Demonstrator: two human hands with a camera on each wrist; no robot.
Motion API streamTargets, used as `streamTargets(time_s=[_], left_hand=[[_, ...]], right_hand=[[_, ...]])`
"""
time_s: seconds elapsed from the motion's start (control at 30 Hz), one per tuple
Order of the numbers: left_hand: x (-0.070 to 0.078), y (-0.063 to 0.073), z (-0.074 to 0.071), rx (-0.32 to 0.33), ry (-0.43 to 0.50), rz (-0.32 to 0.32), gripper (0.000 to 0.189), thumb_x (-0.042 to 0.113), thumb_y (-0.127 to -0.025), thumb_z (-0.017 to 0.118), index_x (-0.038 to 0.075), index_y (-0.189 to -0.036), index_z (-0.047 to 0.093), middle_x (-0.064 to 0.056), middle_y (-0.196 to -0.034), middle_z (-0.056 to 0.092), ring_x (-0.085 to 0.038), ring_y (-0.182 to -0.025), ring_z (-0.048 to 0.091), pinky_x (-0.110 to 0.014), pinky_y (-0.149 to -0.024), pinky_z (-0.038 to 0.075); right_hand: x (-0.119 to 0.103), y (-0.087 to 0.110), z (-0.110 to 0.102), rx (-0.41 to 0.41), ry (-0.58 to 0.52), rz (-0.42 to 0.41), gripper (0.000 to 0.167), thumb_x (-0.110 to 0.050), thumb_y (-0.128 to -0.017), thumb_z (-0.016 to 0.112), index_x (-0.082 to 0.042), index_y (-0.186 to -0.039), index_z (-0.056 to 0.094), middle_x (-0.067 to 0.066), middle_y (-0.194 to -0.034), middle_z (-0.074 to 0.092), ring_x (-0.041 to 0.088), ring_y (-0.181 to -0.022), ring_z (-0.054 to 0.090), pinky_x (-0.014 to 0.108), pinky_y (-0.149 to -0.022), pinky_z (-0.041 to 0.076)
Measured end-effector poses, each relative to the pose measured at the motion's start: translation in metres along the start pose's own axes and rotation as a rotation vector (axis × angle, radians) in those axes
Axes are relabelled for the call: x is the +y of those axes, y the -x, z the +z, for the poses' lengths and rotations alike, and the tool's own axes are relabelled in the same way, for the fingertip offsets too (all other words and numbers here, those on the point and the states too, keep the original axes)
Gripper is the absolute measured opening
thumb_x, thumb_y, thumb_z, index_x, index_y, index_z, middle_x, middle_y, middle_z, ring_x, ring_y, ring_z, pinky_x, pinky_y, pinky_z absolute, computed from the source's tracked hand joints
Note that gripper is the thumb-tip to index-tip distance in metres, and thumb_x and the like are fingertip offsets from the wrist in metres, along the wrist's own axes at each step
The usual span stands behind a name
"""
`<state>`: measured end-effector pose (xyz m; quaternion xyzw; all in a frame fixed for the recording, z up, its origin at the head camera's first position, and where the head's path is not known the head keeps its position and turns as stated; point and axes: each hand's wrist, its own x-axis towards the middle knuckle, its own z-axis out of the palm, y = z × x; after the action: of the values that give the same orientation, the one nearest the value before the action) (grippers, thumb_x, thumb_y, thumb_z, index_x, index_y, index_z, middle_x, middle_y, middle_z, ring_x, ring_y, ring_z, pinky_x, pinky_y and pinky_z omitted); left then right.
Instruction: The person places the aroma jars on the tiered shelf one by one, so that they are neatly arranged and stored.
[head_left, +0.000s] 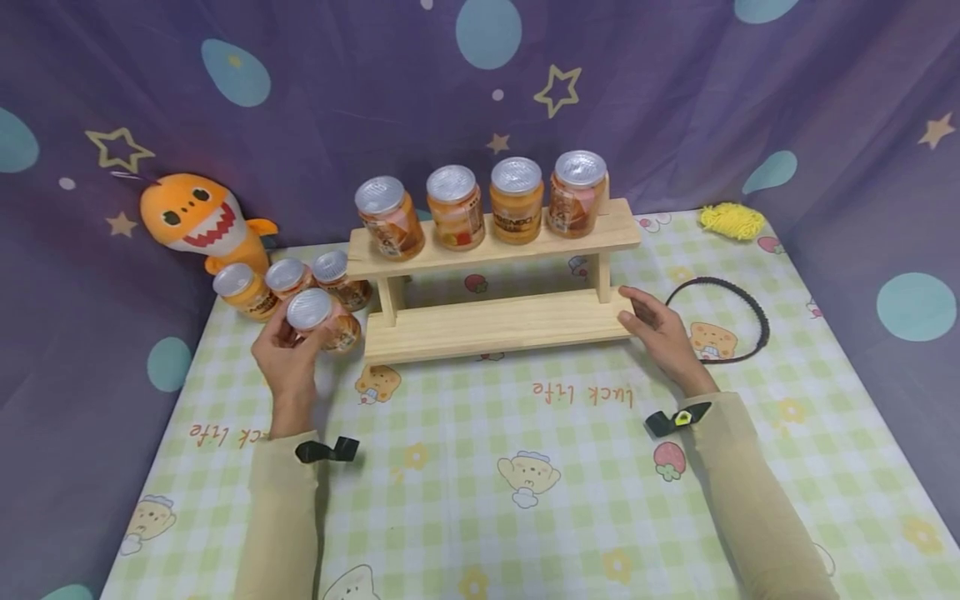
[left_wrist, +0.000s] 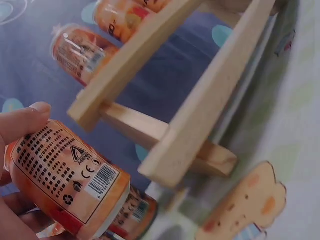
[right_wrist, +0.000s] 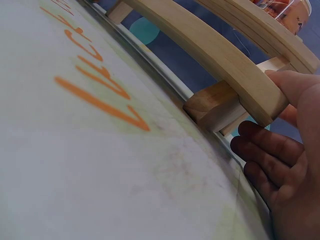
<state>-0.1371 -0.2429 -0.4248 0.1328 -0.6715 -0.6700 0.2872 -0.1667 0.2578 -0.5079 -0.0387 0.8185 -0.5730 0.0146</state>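
Observation:
My left hand [head_left: 288, 350] grips an orange-labelled can [head_left: 309, 310] with a silvery lid, left of a two-tier wooden shelf [head_left: 502, 323]. In the left wrist view the held can [left_wrist: 65, 175] shows its printed text and barcode, with the thumb on one side and fingers on the other. Three similar cans [head_left: 251, 293] stand just behind it on the table. At the lower tier's right end, my right hand [head_left: 663, 333] holds the board between thumb and fingers. Several more cans [head_left: 516, 204] stand in a row along the upper tier.
An orange shark plush [head_left: 206, 218] leans at the back left. Right of the shelf lie a black hoop-shaped band [head_left: 756, 312] and a yellow fuzzy object [head_left: 731, 221]. A checked cloth [head_left: 450, 517] covers the table, and a purple curtain [head_left: 375, 92] hangs close behind.

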Motion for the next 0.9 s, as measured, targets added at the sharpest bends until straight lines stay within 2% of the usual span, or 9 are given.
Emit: streamTargets(time_s=[0.1, 0.3, 0.37, 0.6, 0.7, 0.8, 0.83, 0.9], left_hand=[[0.007, 0.002, 0.002, -0.004, -0.015, 0.0, 0.059, -0.012, -0.07, 0.081, 0.001, -0.126, 0.068, 0.008, -0.102, 0.073, -0.008, -0.094, 0.066, -0.014, -0.076, 0.052], [0.021, 0.009, 0.012, -0.044, -0.031, -0.01, 0.061, -0.012, -0.07, 0.081, 0.0, -0.128, 0.067, 0.007, -0.104, 0.073, -0.008, -0.094, 0.065, -0.014, -0.077, 0.052], [0.026, 0.012, 0.015, -0.062, -0.021, -0.003, 0.062, -0.013, -0.069, 0.081, -0.001, -0.128, 0.066, 0.007, -0.103, 0.073, -0.008, -0.093, 0.065, -0.014, -0.077, 0.052], [0.036, 0.021, 0.025, -0.14, -0.037, 0.065, 0.059, -0.009, -0.069, 0.085, 0.001, -0.125, 0.068, 0.007, -0.102, 0.073, -0.006, -0.089, 0.066, -0.014, -0.076, 0.053], [0.039, 0.024, 0.03, -0.172, -0.022, 0.089, 0.056, -0.009, -0.07, 0.085, 0.002, -0.123, 0.069, 0.005, -0.102, 0.073, -0.007, -0.088, 0.065, -0.014, -0.074, 0.053], [0.041, 0.027, 0.037, -0.196, -0.009, 0.099, 0.056, -0.009, -0.07, 0.084, 0.001, -0.123, 0.069, 0.006, -0.101, 0.073, -0.006, -0.087, 0.065, -0.013, -0.073, 0.052], [0.041, 0.028, 0.04, -0.205, 0.003, 0.096, 0.056, -0.01, -0.07, 0.083, 0.001, -0.123, 0.069, 0.005, -0.101, 0.073, -0.006, -0.087, 0.064, -0.013, -0.073, 0.052], [0.041, 0.03, 0.046, -0.225, 0.012, 0.094, 0.057, -0.011, -0.07, 0.082, 0.0, -0.124, 0.068, 0.006, -0.101, 0.072, -0.005, -0.087, 0.064, -0.013, -0.073, 0.052]], right_hand=[[-0.001, 0.0, 0.0, 0.001, -0.005, 0.006, 0.053, -0.034, -0.102, 0.058, -0.011, -0.149, 0.047, 0.011, -0.157, 0.045, 0.034, -0.143, 0.045, 0.046, -0.119, 0.036], [-0.001, 0.001, 0.0, -0.005, -0.01, 0.005, 0.053, -0.032, -0.102, 0.058, -0.011, -0.149, 0.046, 0.011, -0.157, 0.045, 0.033, -0.143, 0.045, 0.021, -0.111, 0.038], [-0.001, 0.001, 0.0, -0.007, -0.011, 0.007, 0.053, -0.031, -0.102, 0.058, -0.011, -0.15, 0.046, 0.011, -0.157, 0.044, 0.034, -0.143, 0.045, 0.017, -0.109, 0.037], [0.0, 0.001, 0.001, -0.01, -0.014, 0.001, 0.053, -0.03, -0.102, 0.057, -0.01, -0.15, 0.045, 0.012, -0.157, 0.044, 0.034, -0.143, 0.045, 0.019, -0.11, 0.037], [0.0, 0.001, 0.002, -0.011, -0.025, -0.007, 0.053, -0.031, -0.102, 0.057, -0.009, -0.149, 0.046, 0.012, -0.157, 0.044, 0.034, -0.143, 0.044, 0.031, -0.117, 0.037], [0.001, 0.001, 0.001, -0.005, -0.014, -0.013, 0.053, -0.032, -0.102, 0.057, -0.01, -0.149, 0.046, 0.014, -0.157, 0.045, 0.035, -0.143, 0.044, 0.04, -0.118, 0.037], [0.0, 0.001, 0.001, -0.003, -0.013, -0.014, 0.053, -0.032, -0.102, 0.058, -0.01, -0.149, 0.047, 0.014, -0.156, 0.045, 0.036, -0.142, 0.045, 0.039, -0.118, 0.038], [0.0, 0.001, 0.001, 0.003, -0.002, -0.012, 0.052, -0.033, -0.102, 0.058, -0.011, -0.149, 0.047, 0.014, -0.156, 0.046, 0.035, -0.142, 0.046, 0.029, -0.114, 0.04]])
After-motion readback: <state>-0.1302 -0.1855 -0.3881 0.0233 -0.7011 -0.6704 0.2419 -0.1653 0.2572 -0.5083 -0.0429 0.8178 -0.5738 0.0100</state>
